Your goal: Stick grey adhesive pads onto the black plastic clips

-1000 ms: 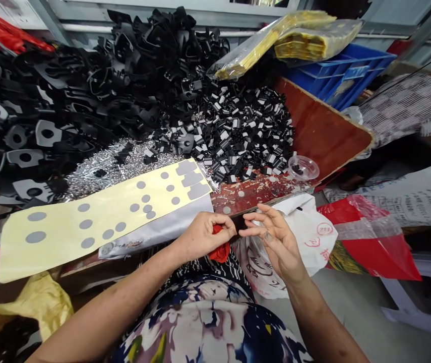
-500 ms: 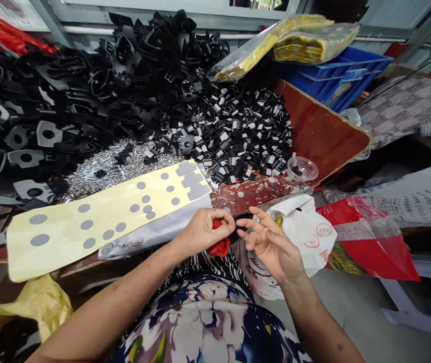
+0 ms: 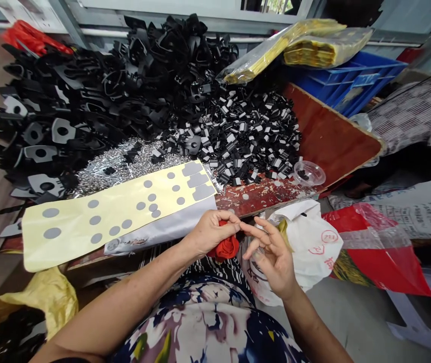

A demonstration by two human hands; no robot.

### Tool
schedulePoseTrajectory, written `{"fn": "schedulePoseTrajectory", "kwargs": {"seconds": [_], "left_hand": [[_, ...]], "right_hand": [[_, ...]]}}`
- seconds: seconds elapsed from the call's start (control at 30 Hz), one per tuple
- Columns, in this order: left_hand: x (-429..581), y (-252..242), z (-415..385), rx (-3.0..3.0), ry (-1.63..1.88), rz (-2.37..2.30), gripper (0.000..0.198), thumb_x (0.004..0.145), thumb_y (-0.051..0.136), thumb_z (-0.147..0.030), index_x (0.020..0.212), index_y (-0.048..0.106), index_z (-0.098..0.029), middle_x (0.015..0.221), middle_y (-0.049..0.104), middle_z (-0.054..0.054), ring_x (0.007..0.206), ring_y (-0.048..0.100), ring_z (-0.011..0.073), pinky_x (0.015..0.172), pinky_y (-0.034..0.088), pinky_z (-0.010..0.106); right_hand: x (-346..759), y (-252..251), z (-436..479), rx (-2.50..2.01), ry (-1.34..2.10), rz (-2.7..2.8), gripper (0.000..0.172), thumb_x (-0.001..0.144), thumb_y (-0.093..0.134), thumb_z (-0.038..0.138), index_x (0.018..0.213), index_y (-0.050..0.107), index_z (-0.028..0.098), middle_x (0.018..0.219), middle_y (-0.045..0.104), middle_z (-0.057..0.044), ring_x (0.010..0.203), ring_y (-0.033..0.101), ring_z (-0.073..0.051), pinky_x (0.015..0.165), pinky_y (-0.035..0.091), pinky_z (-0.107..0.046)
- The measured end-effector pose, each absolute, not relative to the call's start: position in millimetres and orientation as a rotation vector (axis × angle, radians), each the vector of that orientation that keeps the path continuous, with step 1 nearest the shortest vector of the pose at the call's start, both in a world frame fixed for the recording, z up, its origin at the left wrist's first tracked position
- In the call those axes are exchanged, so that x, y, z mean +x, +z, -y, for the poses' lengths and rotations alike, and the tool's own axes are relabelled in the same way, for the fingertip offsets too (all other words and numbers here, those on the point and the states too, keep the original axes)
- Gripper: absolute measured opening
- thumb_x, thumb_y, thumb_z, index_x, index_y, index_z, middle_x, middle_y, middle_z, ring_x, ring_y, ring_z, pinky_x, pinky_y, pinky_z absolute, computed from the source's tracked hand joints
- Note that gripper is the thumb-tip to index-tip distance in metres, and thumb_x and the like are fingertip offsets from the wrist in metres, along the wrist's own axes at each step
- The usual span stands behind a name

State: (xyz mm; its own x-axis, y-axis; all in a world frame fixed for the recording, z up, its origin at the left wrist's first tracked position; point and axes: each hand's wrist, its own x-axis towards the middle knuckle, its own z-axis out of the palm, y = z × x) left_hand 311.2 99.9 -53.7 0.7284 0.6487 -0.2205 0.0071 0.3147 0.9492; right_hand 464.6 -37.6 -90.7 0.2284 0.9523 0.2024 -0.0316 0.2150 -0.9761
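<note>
My left hand point(image 3: 219, 229) is closed in a pinch above my lap; whatever sits between thumb and forefinger is too small to make out. Just under it lies a bunched red piece point(image 3: 227, 248) that looks like a cloth rose, partly covered by the hand. My right hand point(image 3: 271, 252) is open, its fingers apart and slightly curled, with a fingertip reaching the pinched left fingertips. Beyond my left hand, a pale yellow backing sheet point(image 3: 120, 216) with grey round stickers lies along the table edge, over a silvery white sheet point(image 3: 177, 219).
Black plastic parts point(image 3: 124, 91) are heaped at the back left, beside small metal pins point(image 3: 120, 164) and small black-and-white clips point(image 3: 245, 136). A clear plastic cup point(image 3: 309, 173) lies near the board point(image 3: 336, 136). A blue crate point(image 3: 351, 80) stands behind. Another person's patterned sleeve point(image 3: 415, 111) shows at right.
The view has shifted slightly. My right hand has come closer to the left, and its fingertip now meets the left pinch. The left hand keeps its pinch.
</note>
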Motion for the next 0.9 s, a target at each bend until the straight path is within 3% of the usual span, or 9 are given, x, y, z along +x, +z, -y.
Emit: {"fn": "schedulePoseTrajectory", "kwargs": {"seconds": [0.23, 0.33, 0.4, 0.47, 0.63, 0.73, 0.8, 0.87, 0.9], "left_hand": [[307.5, -54.2, -102.0, 1.108, 0.474, -0.596, 0.038, 0.074, 0.090, -0.051, 0.078, 0.076, -0.015, 0.066, 0.062, -0.001, 0.057, 0.051, 0.0093, 0.056, 0.039, 0.021], [311.5, -47.5, -101.1, 0.961, 0.581, -0.639, 0.041, 0.076, 0.089, -0.054, 0.077, 0.073, -0.016, 0.071, 0.065, 0.001, 0.061, 0.056, 0.0106, 0.059, 0.045, 0.022], [315.5, -42.3, -98.5, 0.843, 0.667, -0.663, 0.037, 0.078, 0.089, -0.051, 0.082, 0.073, -0.018, 0.078, 0.067, 0.001, 0.068, 0.060, 0.0118, 0.066, 0.050, 0.022], [318.6, -38.3, -95.1, 0.770, 0.707, -0.653, 0.034, 0.078, 0.089, -0.047, 0.086, 0.073, -0.019, 0.086, 0.068, 0.001, 0.078, 0.062, 0.0129, 0.073, 0.053, 0.021], [318.5, -34.1, -87.7, 0.829, 0.632, -0.676, 0.036, 0.072, 0.095, -0.038, 0.093, 0.072, -0.020, 0.111, 0.071, 0.005, 0.093, 0.063, 0.0170, 0.078, 0.055, 0.023], [317.6, -31.6, -85.7, 0.925, 0.617, -0.706, 0.038, 0.069, 0.098, -0.036, 0.090, 0.072, -0.020, 0.112, 0.071, 0.006, 0.095, 0.064, 0.0183, 0.080, 0.055, 0.024], [318.4, -28.4, -85.2, 0.918, 0.627, -0.708, 0.037, 0.069, 0.097, -0.036, 0.088, 0.071, -0.020, 0.114, 0.071, 0.005, 0.096, 0.065, 0.0188, 0.081, 0.056, 0.025], [320.0, -24.3, -85.1, 0.873, 0.662, -0.691, 0.036, 0.069, 0.096, -0.036, 0.089, 0.069, -0.022, 0.119, 0.071, 0.004, 0.101, 0.065, 0.0201, 0.085, 0.057, 0.027], [320.8, -22.4, -85.1, 0.858, 0.673, -0.680, 0.036, 0.070, 0.096, -0.035, 0.089, 0.068, -0.023, 0.121, 0.071, 0.003, 0.105, 0.065, 0.0210, 0.087, 0.057, 0.028]], "right_hand": [[465.1, -92.2, 30.3, -1.013, 0.961, 1.030, 0.045, 0.107, 0.061, 0.037, 0.151, 0.053, 0.034, 0.137, 0.074, -0.010, 0.068, 0.071, -0.015, 0.098, 0.059, -0.046], [457.3, -82.8, 27.2, -1.062, 0.812, 1.117, 0.040, 0.105, 0.063, 0.032, 0.145, 0.058, 0.034, 0.131, 0.075, -0.008, 0.098, 0.075, -0.021, 0.102, 0.059, -0.044], [447.9, -75.3, 23.3, -1.150, 0.568, 1.305, 0.045, 0.099, 0.071, 0.027, 0.142, 0.061, 0.032, 0.141, 0.068, -0.011, 0.128, 0.066, -0.027, 0.111, 0.054, -0.046], [439.9, -71.7, 16.4, -1.245, 0.288, 1.483, 0.038, 0.097, 0.070, 0.019, 0.134, 0.067, 0.029, 0.144, 0.063, -0.012, 0.136, 0.058, -0.029, 0.115, 0.050, -0.048], [444.0, -82.8, 8.0, -1.352, 0.225, 1.442, 0.024, 0.095, 0.056, 0.006, 0.095, 0.072, 0.024, 0.092, 0.063, -0.003, 0.086, 0.063, -0.017, 0.081, 0.055, -0.030], [457.2, -87.4, 18.2, -1.360, 0.505, 1.267, 0.016, 0.092, 0.064, 0.011, 0.101, 0.069, 0.024, 0.078, 0.058, 0.004, 0.064, 0.054, -0.011, 0.067, 0.051, -0.024], [464.5, -86.8, 26.8, -1.316, 0.663, 1.096, 0.047, 0.087, 0.078, 0.021, 0.131, 0.061, 0.028, 0.097, 0.067, 0.001, 0.071, 0.060, -0.011, 0.069, 0.055, -0.024], [468.0, -86.3, 33.1, -1.268, 0.757, 1.077, 0.091, 0.076, 0.091, 0.029, 0.154, 0.044, 0.031, 0.135, 0.065, -0.008, 0.103, 0.069, -0.018, 0.086, 0.061, -0.032], [468.2, -87.2, 34.9, -1.271, 0.780, 1.128, 0.099, 0.072, 0.094, 0.031, 0.157, 0.042, 0.032, 0.148, 0.060, -0.010, 0.119, 0.067, -0.023, 0.097, 0.060, -0.038]]}}
